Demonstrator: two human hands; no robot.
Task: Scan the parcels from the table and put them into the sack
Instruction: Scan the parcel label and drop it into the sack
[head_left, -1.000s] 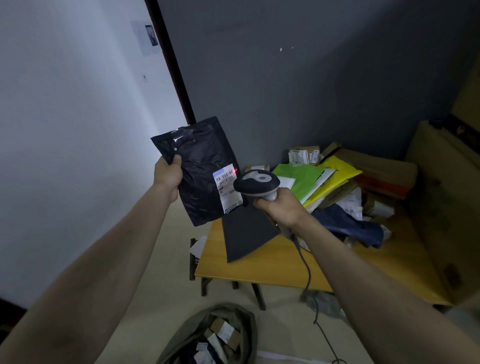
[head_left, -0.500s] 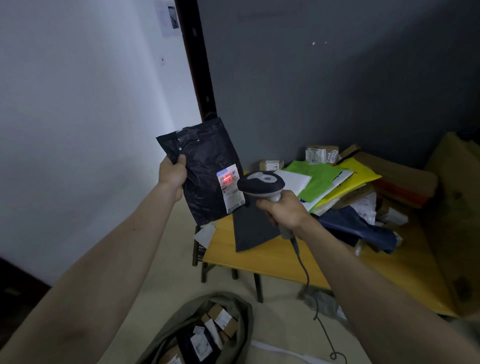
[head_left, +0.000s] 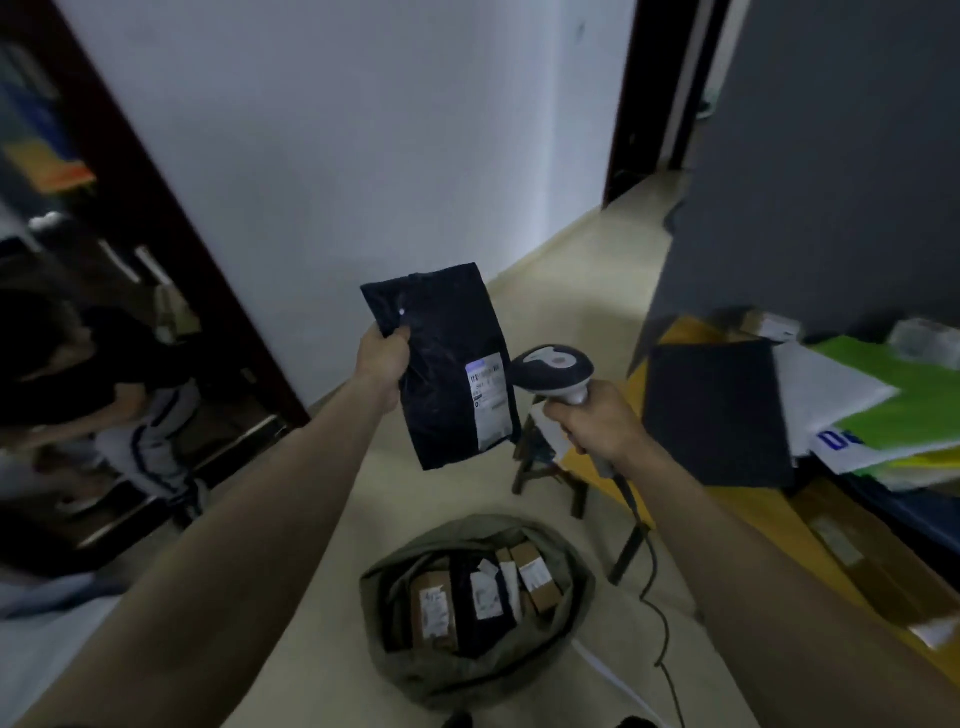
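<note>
My left hand (head_left: 383, 358) grips the upper left corner of a black plastic parcel (head_left: 441, 364) with a white label on its lower right, held upright in the air. Just right of it, my right hand (head_left: 592, 423) holds a grey handheld scanner (head_left: 553, 371) whose head points at the label. No red light shows on the label. Below both hands an olive sack (head_left: 467, 670) lies open on the floor with several labelled boxes and bags inside. More parcels, one black (head_left: 717, 415), one white and one green (head_left: 904, 410), lie on the yellow table (head_left: 769, 525) at the right.
The scanner cable (head_left: 660, 613) trails over the floor right of the sack. A small wooden stool (head_left: 545, 467) stands beside the table. A person (head_left: 104, 395) crouches at a dark doorway on the left. A dark grey partition rises behind the table.
The view has swung left and down, bringing the sack under my hands. The red scan light on the label has gone out. Both hands keep their grips.
</note>
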